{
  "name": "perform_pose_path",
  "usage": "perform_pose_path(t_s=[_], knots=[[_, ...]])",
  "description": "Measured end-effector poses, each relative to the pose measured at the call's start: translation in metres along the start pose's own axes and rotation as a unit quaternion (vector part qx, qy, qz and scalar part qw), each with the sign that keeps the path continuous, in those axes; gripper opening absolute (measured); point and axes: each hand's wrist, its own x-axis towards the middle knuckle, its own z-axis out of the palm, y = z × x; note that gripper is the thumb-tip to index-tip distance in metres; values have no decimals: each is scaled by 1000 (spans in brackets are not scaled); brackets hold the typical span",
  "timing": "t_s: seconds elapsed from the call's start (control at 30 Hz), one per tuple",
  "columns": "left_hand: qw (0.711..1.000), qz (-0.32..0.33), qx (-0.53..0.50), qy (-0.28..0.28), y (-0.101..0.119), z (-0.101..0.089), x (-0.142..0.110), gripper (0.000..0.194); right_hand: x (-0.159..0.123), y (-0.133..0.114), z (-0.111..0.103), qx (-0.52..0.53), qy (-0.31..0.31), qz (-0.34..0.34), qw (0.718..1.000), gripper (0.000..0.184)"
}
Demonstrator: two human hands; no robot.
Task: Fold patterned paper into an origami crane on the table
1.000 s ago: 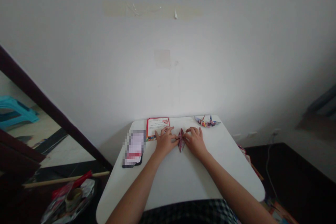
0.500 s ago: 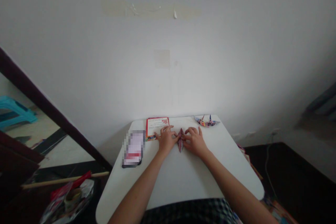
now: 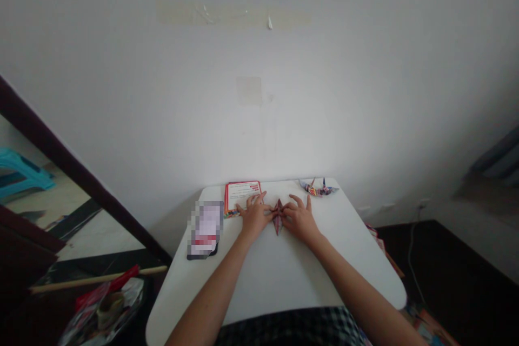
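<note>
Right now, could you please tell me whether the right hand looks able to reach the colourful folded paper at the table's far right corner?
Probably yes: nothing visible stands between the right hand and the colourful folded paper, though the hand is occupied with the reddish paper.

We've got a pale wall (image 3: 365, 92) across most of the view, yellowish strip (image 3: 231, 15) on it toward 12 o'clock, white table (image 3: 284, 281) against it at 6, dark slanted frame (image 3: 81, 175) at 8 to 9, turquoise stool (image 3: 14, 158) past that at 9, dark floor (image 3: 478, 265) at 4; light dim, wall brightest just above table
</note>
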Motion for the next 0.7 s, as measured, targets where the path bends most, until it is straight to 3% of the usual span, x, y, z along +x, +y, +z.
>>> perform_pose_path(t_s=[0.3, 0.7], knots=[[1000, -11, 15, 6, 5, -3, -4, 22, 0, 7, 3, 33, -2, 9, 999, 15], [998, -33, 22, -42, -12, 0, 3, 21, 3, 15, 5, 58, -4, 36, 998, 17]])
